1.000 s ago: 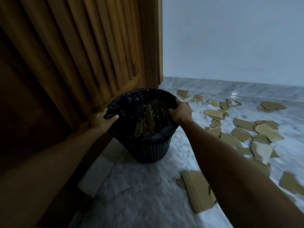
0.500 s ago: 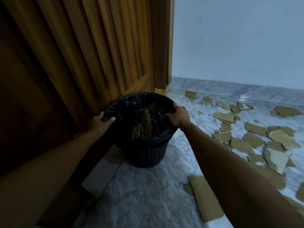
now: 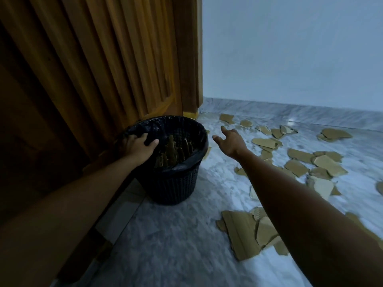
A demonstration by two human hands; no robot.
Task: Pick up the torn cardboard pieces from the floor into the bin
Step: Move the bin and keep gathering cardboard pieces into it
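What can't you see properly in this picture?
- Head view: the bin's bottom and how full it is; its liner and wall hide all but the tops of the cardboard inside.
- Floor pieces under the right arm are partly hidden.
- Pieces at the right edge are cut off.
- The left hand's fingertips, lost against the dark liner.
- The far pieces are too small for detail.
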